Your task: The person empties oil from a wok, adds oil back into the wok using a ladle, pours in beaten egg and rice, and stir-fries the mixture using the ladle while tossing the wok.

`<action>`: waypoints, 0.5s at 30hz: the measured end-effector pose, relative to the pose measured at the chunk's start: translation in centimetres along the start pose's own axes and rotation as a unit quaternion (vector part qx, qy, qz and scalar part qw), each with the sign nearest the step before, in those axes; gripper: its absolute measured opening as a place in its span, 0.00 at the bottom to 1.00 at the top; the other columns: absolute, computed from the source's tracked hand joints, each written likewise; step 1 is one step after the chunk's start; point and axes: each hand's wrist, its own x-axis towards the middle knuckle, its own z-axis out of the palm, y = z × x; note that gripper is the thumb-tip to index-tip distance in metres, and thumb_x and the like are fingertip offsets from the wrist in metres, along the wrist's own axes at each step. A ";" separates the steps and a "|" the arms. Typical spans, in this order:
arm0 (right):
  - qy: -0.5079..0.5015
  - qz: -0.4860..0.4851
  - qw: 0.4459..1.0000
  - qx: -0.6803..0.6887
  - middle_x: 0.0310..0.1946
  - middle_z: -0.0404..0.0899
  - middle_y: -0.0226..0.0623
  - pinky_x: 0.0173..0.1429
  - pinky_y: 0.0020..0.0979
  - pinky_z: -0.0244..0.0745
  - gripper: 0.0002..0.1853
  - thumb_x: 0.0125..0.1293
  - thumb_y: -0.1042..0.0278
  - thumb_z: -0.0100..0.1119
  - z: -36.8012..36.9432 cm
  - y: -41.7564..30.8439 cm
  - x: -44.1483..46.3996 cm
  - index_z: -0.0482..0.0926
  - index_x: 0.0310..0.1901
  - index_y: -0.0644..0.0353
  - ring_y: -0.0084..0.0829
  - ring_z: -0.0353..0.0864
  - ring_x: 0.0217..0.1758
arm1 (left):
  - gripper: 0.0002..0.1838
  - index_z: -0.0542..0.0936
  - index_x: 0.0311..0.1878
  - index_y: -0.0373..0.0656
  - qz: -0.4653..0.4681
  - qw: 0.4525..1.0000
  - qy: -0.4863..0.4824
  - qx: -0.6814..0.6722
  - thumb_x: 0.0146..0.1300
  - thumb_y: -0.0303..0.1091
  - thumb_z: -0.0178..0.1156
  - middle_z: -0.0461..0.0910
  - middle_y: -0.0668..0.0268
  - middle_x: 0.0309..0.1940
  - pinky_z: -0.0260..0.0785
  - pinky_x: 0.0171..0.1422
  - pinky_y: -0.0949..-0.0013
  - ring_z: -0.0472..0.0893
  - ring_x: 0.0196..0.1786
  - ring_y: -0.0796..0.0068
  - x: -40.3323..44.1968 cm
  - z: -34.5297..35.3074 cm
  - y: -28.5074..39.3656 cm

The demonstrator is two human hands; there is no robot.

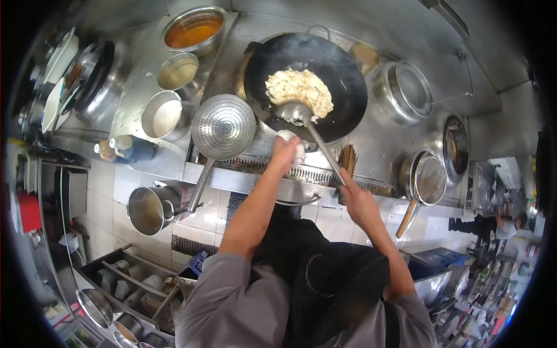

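A large black wok point(342, 75) sits on the steel range, with pale, lightly browned food point(299, 87) in it. My left hand point(284, 152) is closed on a white cloth point(299, 152) at the wok's near edge. The wok's handle there is mostly hidden by cloth and hand. In my right hand point(357, 200) is the handle of a long metal ladle point(325, 148); its bowl rests in the wok at the near side of the food. A bamboo brush point(348, 158) stands just beyond my right hand.
Left of the wok, a perforated strainer point(223, 126) lies near pots, one with orange liquid point(194, 30). Lidded metal pots point(409, 90) and a wood-handled strainer point(430, 178) are at right. A pot point(146, 210) hangs low left. Another person point(507, 226) stands far right.
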 end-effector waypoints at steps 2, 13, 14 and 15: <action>-0.004 0.005 0.999 -0.043 0.35 0.82 0.65 0.42 0.60 0.76 0.25 0.76 0.63 0.56 1.3 1.5 1.8 0.71 0.73 0.47 0.67 0.83 0.38 | 0.09 0.77 0.45 0.35 -0.008 0.999 -0.032 0.003 0.62 0.22 0.62 0.81 0.61 0.36 0.76 0.32 0.64 0.82 0.33 0.70 -1.1 0.2 0.9; 0.038 0.002 0.999 0.005 0.34 0.82 0.67 0.44 0.58 0.77 0.24 0.76 0.62 0.57 -1.1 3.2 4.8 0.74 0.72 0.48 0.64 0.84 0.38 | 0.06 0.78 0.41 0.35 0.028 0.996 -0.082 -0.006 0.60 0.21 0.59 0.83 0.60 0.33 0.74 0.29 0.66 0.81 0.29 0.71 -0.4 0.0 1.0; 0.062 0.018 0.998 0.006 0.34 0.81 0.68 0.44 0.58 0.77 0.24 0.76 0.61 0.57 -1.3 2.6 4.3 0.74 0.71 0.48 0.64 0.84 0.39 | 0.06 0.78 0.41 0.35 0.024 0.996 -0.084 -0.003 0.60 0.21 0.59 0.83 0.60 0.33 0.74 0.29 0.66 0.81 0.29 0.71 -0.6 -0.2 0.8; 0.087 0.029 0.996 0.005 0.33 0.81 0.69 0.44 0.57 0.77 0.23 0.76 0.61 0.58 -1.6 2.1 4.5 0.75 0.71 0.48 0.64 0.84 0.39 | 0.06 0.78 0.41 0.35 0.013 0.997 -0.076 0.005 0.60 0.20 0.58 0.83 0.59 0.34 0.75 0.30 0.66 0.81 0.29 0.71 -0.4 -0.1 0.9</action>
